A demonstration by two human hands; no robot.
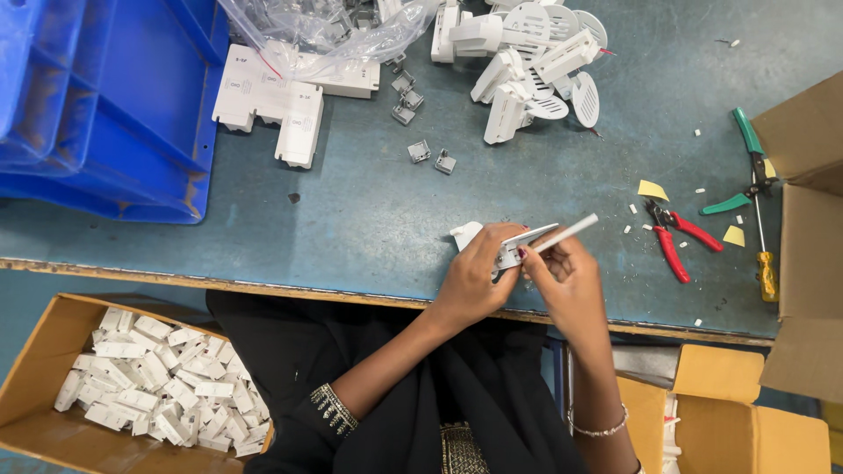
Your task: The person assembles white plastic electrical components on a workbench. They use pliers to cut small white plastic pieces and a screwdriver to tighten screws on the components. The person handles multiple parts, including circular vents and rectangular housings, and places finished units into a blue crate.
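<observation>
1. Blue plastic bins (105, 105) sit stacked at the far left of the grey-blue worktable (369, 211); below the table edge, a cardboard box (35, 386) holds many small white plastic pieces (158, 386).
2. White moulded housings (272, 101) lie beside the bins, under a clear plastic bag (325, 26), with small grey clips (430, 156) just right of them.
3. Left hand (474, 272) is curled around a white plastic part (509, 250), gripping it above the table's near edge.
4. Right hand (566, 276) pinches a thin white stick (566, 233) against that part, fingers closed narrow.
5. Further back lies a heap of round white slotted parts (536, 61).
6. Red-handled pliers (680, 237), green-handled cutters (746, 167) and a yellow-handled screwdriver (766, 254) lie at the right, beside a cardboard carton (808, 263).
</observation>
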